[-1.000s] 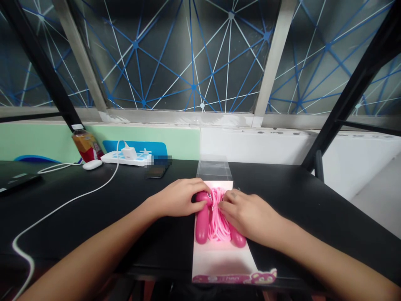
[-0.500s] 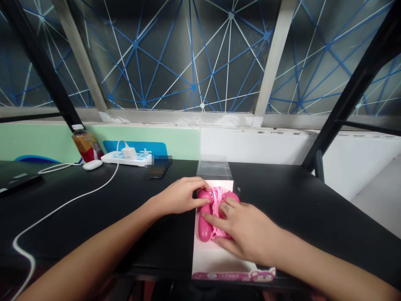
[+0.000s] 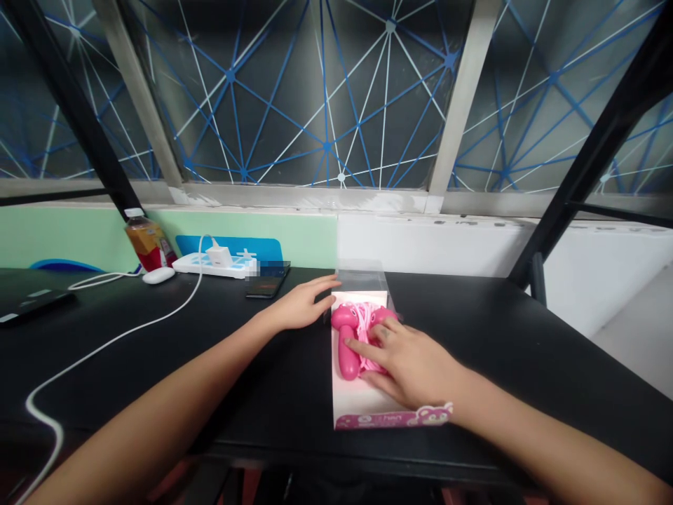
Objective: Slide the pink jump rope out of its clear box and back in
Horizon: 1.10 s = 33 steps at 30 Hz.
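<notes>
Left hand (image 3: 302, 305): fingers flat, close together, tips beside a clear plastic sleeve (image 3: 362, 279).
Right hand (image 3: 413, 368): fingers spread, pressing a pink skipping rope (image 3: 365, 324), not clasping.
Rope: coiled, pink handles (image 3: 345, 344), on a white card (image 3: 357, 401) mid-worktop (image 3: 499, 337).
Risk: uneven pressure could push the loose coil off the card.

Pretty simple pose tbh: the left arm (image 3: 158, 393) and right arm (image 3: 547, 435) are stretched forward and angled inward, the left hand (image 3: 301, 306) is held flat with fingers together, and the right hand (image 3: 407, 369) is kept palm-down, fingers loosely spread.
</notes>
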Tool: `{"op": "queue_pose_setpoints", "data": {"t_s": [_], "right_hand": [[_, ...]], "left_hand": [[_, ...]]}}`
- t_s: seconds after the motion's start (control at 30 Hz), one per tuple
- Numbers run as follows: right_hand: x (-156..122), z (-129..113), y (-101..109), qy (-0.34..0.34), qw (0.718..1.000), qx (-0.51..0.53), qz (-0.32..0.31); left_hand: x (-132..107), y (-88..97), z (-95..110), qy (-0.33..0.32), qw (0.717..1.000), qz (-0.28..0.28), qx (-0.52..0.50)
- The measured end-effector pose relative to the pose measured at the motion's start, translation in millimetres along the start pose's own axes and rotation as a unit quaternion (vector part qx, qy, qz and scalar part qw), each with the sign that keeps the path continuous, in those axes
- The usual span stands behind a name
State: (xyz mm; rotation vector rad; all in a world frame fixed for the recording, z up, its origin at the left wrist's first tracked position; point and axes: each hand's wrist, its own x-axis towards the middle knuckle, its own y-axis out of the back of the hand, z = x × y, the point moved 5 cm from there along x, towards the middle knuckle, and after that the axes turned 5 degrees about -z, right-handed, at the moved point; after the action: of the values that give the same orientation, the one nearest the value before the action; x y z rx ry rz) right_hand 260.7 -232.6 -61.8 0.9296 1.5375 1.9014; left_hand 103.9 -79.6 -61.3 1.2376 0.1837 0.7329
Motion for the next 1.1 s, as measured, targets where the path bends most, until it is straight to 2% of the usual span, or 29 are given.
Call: {"op": "queue_pose_setpoints", "data": {"t_s": [0.23, 0.33, 0.47, 0.7, 0.93, 1.03, 1.1], "right_hand": [[-1, -7, 0, 0.048, 0.998, -0.026, -0.009], [-2, -13, 6, 0.066, 0.998, -0.007, -0.012], [-3, -15, 7, 0.048, 0.999, 0.007, -0.012], [0, -3, -2, 0.015, 1.000, -0.025, -0.004], [3, 5, -8, -0.008, 0.998, -0.060, 0.032], [3, 1, -4, 0.002, 0.995, -0.082, 0.054], [1, -8, 3, 0.036, 0.993, -0.081, 0.073]], "left_hand": [[0, 5.1, 6, -0.011, 0.999, 0.050, -0.002], [1, 5.5, 7, 0.010, 0.998, 0.044, -0.033], [-1, 6.0, 12, 0.006, 0.998, 0.025, -0.058], [-11, 6.2, 23, -0.004, 0.998, -0.001, -0.064], [-17, 6.8, 47, -0.044, 0.997, -0.016, -0.055], [-18, 8.6, 53, -0.055, 0.998, -0.018, -0.027], [-18, 9.2, 55, -0.060, 0.998, -0.020, -0.011]]}}
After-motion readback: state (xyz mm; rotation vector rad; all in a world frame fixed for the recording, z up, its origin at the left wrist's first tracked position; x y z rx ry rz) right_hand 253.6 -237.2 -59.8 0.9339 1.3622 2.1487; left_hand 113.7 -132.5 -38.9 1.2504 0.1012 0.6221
